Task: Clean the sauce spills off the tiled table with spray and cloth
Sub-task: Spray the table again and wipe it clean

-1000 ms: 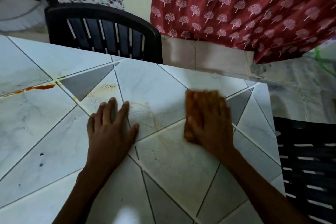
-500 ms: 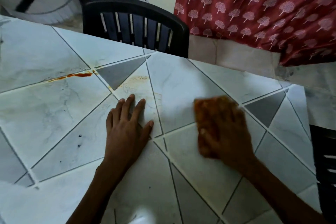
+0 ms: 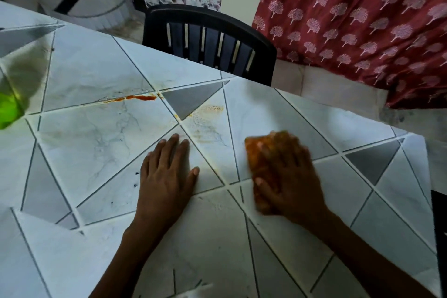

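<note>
Step in hand: wiping phase, judged from the cloth on the tile.

- Right hand point(image 3: 292, 176) lies flat on the orange cloth point(image 3: 260, 174), fingers spread and roughly straight, pressing it onto the tiled table point(image 3: 96, 68). It is motion-blurred, so I cannot tell the thumb's exact lie. The cloth shows at the hand's 9 o'clock side.
- Left hand point(image 3: 167, 176) is flat on bare tile, fingers extended and close together. It holds nothing and seems to be bracing.
- Pale orange smear point(image 3: 209, 116) sits at 11 o'clock from the cloth, near but not under it.
- Red sauce streak point(image 3: 141, 97) lies along a grout line at 11 o'clock from the left hand, well apart from the cloth and not yet wiped.
- A blurred green object point(image 3: 7, 111) sits at the frame's 9 o'clock edge, possibly the spray.

Next move, as a judgement: sweep the cloth toward 11 o'clock over the smear, then on to the streak. Grout may need firmer pressure.
</note>
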`<state>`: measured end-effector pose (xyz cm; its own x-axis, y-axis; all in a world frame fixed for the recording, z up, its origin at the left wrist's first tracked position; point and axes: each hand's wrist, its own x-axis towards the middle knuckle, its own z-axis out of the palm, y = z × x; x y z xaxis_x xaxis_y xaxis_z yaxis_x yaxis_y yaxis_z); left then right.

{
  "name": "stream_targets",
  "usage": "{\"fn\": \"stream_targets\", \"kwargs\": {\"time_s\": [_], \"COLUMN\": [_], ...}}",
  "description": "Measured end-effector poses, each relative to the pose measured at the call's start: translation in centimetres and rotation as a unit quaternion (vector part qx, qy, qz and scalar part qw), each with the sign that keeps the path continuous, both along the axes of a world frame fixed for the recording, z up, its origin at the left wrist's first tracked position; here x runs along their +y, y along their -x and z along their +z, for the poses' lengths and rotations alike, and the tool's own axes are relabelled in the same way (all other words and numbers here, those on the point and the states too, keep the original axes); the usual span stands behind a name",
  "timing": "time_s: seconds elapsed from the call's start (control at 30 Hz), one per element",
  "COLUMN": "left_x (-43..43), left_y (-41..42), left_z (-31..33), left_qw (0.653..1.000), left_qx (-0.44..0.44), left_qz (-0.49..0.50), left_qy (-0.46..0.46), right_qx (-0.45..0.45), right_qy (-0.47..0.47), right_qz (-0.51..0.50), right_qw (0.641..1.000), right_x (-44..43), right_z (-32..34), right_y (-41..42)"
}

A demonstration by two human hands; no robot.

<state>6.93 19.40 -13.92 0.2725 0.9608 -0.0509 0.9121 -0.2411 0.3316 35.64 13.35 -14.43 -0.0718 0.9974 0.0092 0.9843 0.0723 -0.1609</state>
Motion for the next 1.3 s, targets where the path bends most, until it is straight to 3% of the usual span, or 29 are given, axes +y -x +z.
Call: {"fn": "stream_targets", "kwargs": {"time_s": [0.1, 0.17, 0.27, 0.37, 0.43, 0.57, 0.67, 0.7, 0.8, 0.97, 1.1, 1.2, 1.3], "left_x": [0.0, 0.0, 0.3, 0.7, 0.9, 0.7, 0.9, 0.9, 1.1, 1.9, 2.4, 2.1, 2.2], "left_y": [0.4, 0.8, 2.2, 4.3, 4.8, 4.7, 5.0, 5.1, 6.0, 8.5, 9.0, 9.0, 9.5], "left_z": [-0.1, -0.1, -0.1, -0.1, -0.3, -0.5, -0.6, -0.6, -0.5, 0.3, 0.7, 0.2, 0.3], "left_qw": [1.000, 1.000, 1.000, 0.998, 0.998, 0.998, 0.999, 0.999, 0.998, 0.996, 0.996, 0.996, 0.996], "left_qx": [0.002, 0.012, 0.025, 0.037, 0.046, 0.036, 0.022, 0.018, 0.014, 0.027, 0.038, 0.035, 0.007], "left_qz": [-0.006, -0.008, 0.014, 0.047, 0.041, 0.042, 0.046, 0.049, 0.065, 0.085, 0.082, 0.085, 0.091], "left_qy": [0.010, 0.011, 0.008, 0.004, 0.003, -0.002, -0.010, -0.010, -0.006, 0.005, 0.013, 0.005, -0.002], "right_qx": [-0.033, -0.031, -0.032, -0.040, -0.029, -0.086, -0.052, -0.033, -0.047, -0.023, -0.040, -0.026, -0.038], "right_qy": [-0.018, -0.031, -0.021, -0.017, 0.002, 0.014, -0.010, -0.015, -0.012, 0.009, 0.016, 0.001, -0.001], "right_qz": [-0.146, -0.180, -0.087, 0.090, 0.154, 0.029, -0.115, -0.116, 0.018, 0.123, 0.016, -0.101, -0.020], "right_qw": [0.989, 0.983, 0.995, 0.995, 0.988, 0.996, 0.992, 0.993, 0.999, 0.992, 0.999, 0.995, 0.999], "right_x": [8.6, 15.4, 17.2, 9.9, 6.5, 11.8, 19.5, 20.8, 18.3, 9.2, 13.6, 21.2, 22.1], "right_z": [-0.5, -0.3, -0.2, 0.0, 0.5, -0.9, -0.9, -0.7, -0.5, 0.2, 0.1, -0.2, -0.2], "right_y": [-0.7, 2.0, 8.0, 9.2, 6.8, 3.1, 8.1, 10.6, 15.5, 11.1, 8.5, 12.8, 17.6]}}
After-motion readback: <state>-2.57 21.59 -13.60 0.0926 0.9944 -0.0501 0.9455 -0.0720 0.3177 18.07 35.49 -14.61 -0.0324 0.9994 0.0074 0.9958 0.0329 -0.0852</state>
